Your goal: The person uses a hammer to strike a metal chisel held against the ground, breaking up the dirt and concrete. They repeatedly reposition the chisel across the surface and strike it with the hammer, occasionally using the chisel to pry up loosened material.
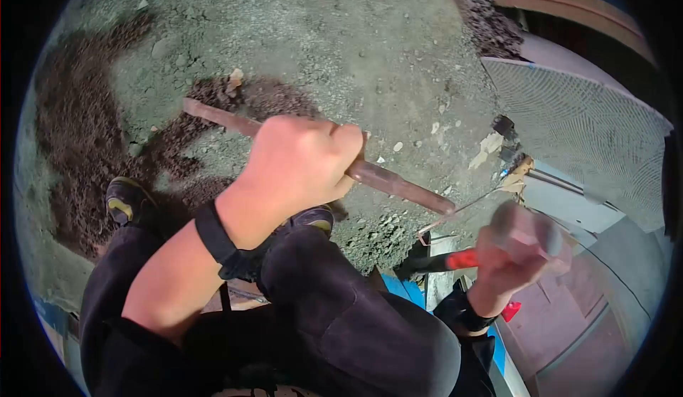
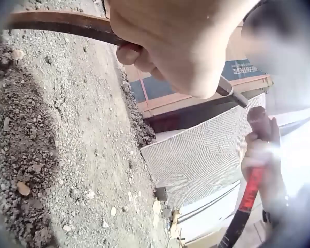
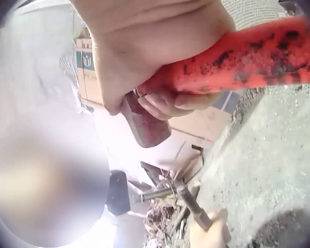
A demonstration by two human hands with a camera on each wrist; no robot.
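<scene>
My left hand (image 1: 292, 159) is wrapped round the middle of a long rusty steel chisel (image 1: 402, 187). The chisel's flat end points left over the ground, and its striking end points toward the right hand. My right hand (image 1: 501, 269) grips a hammer (image 3: 248, 57) close up behind its head, on a scuffed red handle that turns black further down. In the right wrist view the blocky hammer head (image 3: 147, 126) shows beside the fingers. From the left wrist, the hammer head (image 2: 258, 119) appears just past the chisel's striking end.
Rough grey ground (image 1: 370, 62) carries heaps of loose dark soil (image 1: 78, 134) at left. Ridged tile sheets (image 1: 569, 105) lean at right, near a cardboard box (image 2: 196, 88). Scraps (image 1: 491, 148) lie beside them. My shoes (image 1: 128, 201) stand by the soil.
</scene>
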